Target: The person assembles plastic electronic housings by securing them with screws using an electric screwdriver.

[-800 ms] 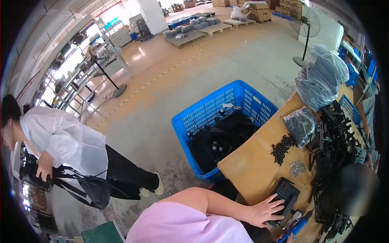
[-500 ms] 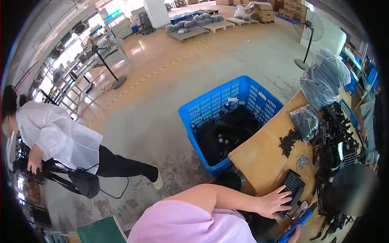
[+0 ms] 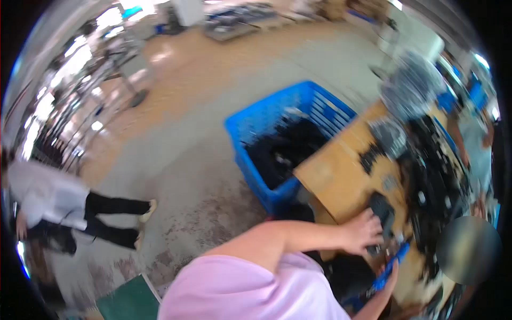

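Tool with a blue body [image 3: 396, 260] is held in the right hand [image 3: 392, 278], whose fingers are closed about it. Just beside it, the left hand [image 3: 362, 232] rests on a black part [image 3: 382, 207] lying on the table [image 3: 325, 178]; its fingers are spread, not closed round it. Beyond lie a silver heap [image 3: 389, 182], a pile of small black pieces [image 3: 368, 160] and a clear bag [image 3: 388, 136]. A blue crate [image 3: 241, 149] of black items [image 3: 290, 144] stands beside the table's corner. Farther off, a person in a white top [image 3: 50, 188] stands at the left, and grey bundles [image 3: 240, 15] lie on pallets [image 3: 226, 36] at the back.
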